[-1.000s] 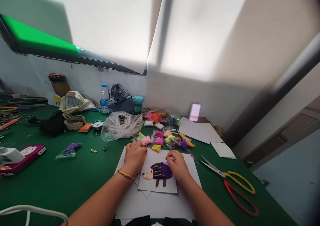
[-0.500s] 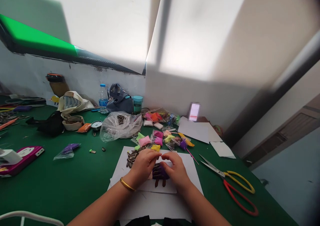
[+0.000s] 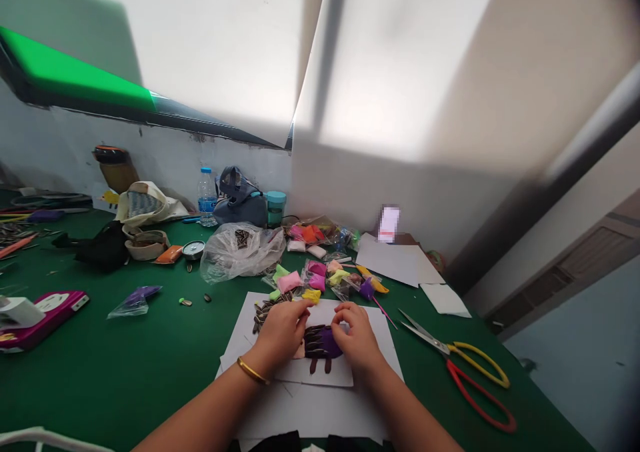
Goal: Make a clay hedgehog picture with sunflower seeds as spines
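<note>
A clay figure lies on a small white card (image 3: 335, 375), stacked on larger white paper (image 3: 310, 412). The figure has a purple body (image 3: 328, 343), rows of dark sunflower seeds (image 3: 315, 341) on its left part, brown legs (image 3: 321, 366) and a peach-coloured piece (image 3: 299, 353) at its left end. My left hand (image 3: 283, 332), with a gold bangle at the wrist, hovers left of the figure with its fingers pressed together. Curled in a pinch, my right hand (image 3: 356, 339) is at the body's right end. Anything at either hand's fingertips is too small to make out.
Loose sunflower seeds (image 3: 263, 313) lie on the paper's upper left. Behind are clay packets (image 3: 290, 282) and a plastic bag (image 3: 243, 252). Large scissors (image 3: 450, 349) lie open at right. A power bank (image 3: 60, 312) sits at left, a water bottle (image 3: 206, 199) by the wall.
My hands have drawn apart from meeting above the figure. The right hand moved slightly right and the left slightly left, uncovering more of the seeds and purple body.
</note>
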A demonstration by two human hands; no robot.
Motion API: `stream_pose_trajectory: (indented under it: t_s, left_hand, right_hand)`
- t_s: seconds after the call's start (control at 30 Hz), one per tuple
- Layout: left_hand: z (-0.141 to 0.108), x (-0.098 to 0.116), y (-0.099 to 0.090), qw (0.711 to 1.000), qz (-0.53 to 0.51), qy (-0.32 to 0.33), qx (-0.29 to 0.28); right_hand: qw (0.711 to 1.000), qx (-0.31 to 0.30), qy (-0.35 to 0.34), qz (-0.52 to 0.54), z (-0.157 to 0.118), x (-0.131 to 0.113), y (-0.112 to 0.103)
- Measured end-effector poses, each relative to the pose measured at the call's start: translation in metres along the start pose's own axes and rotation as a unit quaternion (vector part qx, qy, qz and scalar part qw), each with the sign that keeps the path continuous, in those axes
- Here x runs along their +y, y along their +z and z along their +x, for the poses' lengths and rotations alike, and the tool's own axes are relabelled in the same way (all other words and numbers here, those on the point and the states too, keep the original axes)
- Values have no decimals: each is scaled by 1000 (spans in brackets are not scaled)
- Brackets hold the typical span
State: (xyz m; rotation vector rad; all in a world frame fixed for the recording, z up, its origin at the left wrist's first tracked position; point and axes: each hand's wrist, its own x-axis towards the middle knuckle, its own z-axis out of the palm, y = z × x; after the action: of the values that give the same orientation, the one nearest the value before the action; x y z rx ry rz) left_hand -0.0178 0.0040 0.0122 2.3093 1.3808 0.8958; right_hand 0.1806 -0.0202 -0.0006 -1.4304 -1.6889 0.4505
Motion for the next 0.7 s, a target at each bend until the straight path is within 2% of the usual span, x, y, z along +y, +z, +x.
stream_pose_trajectory:
  t_s: [0.2, 0.43, 0.7]
  left_hand:
    - [1, -3, -2, 995, 72, -42, -53]
    - [2, -4, -1, 995, 76, -36, -53]
    - [1, -3, -1, 994, 85, -27, -58]
  right_hand:
    - [996, -35, 2, -87, -2, -3, 3]
    - [992, -50, 9, -112, -2, -9, 5]
    - [987, -66, -21, -145, -1, -12, 7]
